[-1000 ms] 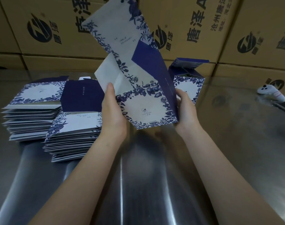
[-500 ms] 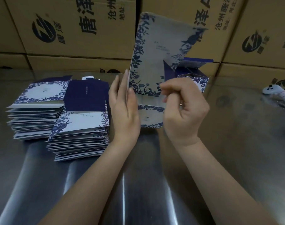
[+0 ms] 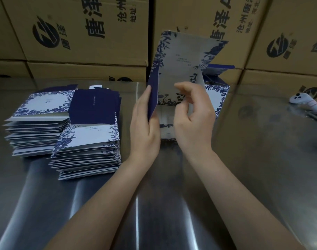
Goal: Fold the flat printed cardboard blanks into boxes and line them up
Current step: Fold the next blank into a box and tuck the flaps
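Observation:
A blue-and-white flower-printed blank [image 3: 181, 67] stands half opened on the steel table [image 3: 262, 168], its tall white panel upright. My left hand [image 3: 145, 123] lies with straight fingers against its dark blue left side panel. My right hand [image 3: 192, 120] has its fingers curled round the blank's right edge and lower flap. Two stacks of flat blanks lie at the left: a far stack [image 3: 37, 123] and a nearer stack [image 3: 89, 147]. One folded box [image 3: 220, 94] with its lid up stands behind my right hand, partly hidden.
Brown shipping cartons [image 3: 82, 33] with black print wall off the back of the table. A white handheld device [image 3: 305, 101] lies at the far right edge.
The blank has turned from a tilted open sheet into an upright, partly squared shape. My right hand moved from its outer side to the front and curled onto the right edge.

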Motion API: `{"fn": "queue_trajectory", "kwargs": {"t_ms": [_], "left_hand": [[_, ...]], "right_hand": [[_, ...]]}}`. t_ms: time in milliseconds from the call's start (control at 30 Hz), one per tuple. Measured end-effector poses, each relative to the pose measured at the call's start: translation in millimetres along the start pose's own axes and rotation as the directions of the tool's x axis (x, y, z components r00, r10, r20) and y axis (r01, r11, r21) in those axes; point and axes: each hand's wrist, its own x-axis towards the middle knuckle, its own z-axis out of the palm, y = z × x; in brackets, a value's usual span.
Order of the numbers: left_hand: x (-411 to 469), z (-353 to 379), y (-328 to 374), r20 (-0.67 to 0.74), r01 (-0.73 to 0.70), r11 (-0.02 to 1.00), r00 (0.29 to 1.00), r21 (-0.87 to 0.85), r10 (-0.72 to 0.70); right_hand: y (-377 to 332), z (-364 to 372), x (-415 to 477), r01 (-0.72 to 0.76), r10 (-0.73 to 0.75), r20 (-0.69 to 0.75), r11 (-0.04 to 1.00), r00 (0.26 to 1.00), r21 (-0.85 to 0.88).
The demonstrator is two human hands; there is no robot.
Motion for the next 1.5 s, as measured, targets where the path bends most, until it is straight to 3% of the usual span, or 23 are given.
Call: {"fn": "queue_trajectory", "kwargs": {"t_ms": [333, 467, 567, 700, 967, 1233, 1500], "left_hand": [[-4.1, 5.7, 12.3, -0.018, 0.303, 0.953, 0.953, -0.013, -0.303], [-6.5, 8.7, 19.8, -0.012, 0.410, 0.912, 0.912, 0.001, -0.410], [-6.7, 9.6, 23.8, -0.010, 0.454, 0.890, 0.891, -0.046, -0.455], [-8.8, 16.2, 25.9, -0.028, 0.508, 0.837, 0.851, -0.201, -0.524], [-22.1, 29.3, 30.2, -0.088, 0.483, 0.799, 0.834, -0.358, -0.544], [-26.6, 31.1, 21.7, -0.127, 0.433, 0.812, 0.849, -0.392, -0.514], [-27.0, 29.2, 15.0, -0.140, 0.438, 0.770, 0.822, -0.465, -0.552]], "right_hand": [[-0.4, -4.6, 6.4, -0.215, 0.234, -0.102, 0.961, 0.967, 0.172], [2.4, -0.7, 2.5, -0.245, 0.243, 0.029, 0.966, 0.969, 0.088], [7.3, 1.6, 1.6, -0.237, 0.257, 0.216, 0.965, 0.942, -0.115], [12.7, 3.5, 1.8, -0.100, 0.289, 0.438, 0.909, 0.851, -0.405], [14.8, 4.0, 11.4, -0.089, 0.592, 0.533, 0.716, 0.605, -0.693], [17.7, 21.0, 21.4, 0.082, 0.666, 0.635, 0.662, 0.391, -0.745], [41.0, 40.8, 20.5, 0.265, 0.675, 0.674, 0.619, 0.301, -0.739]]}}
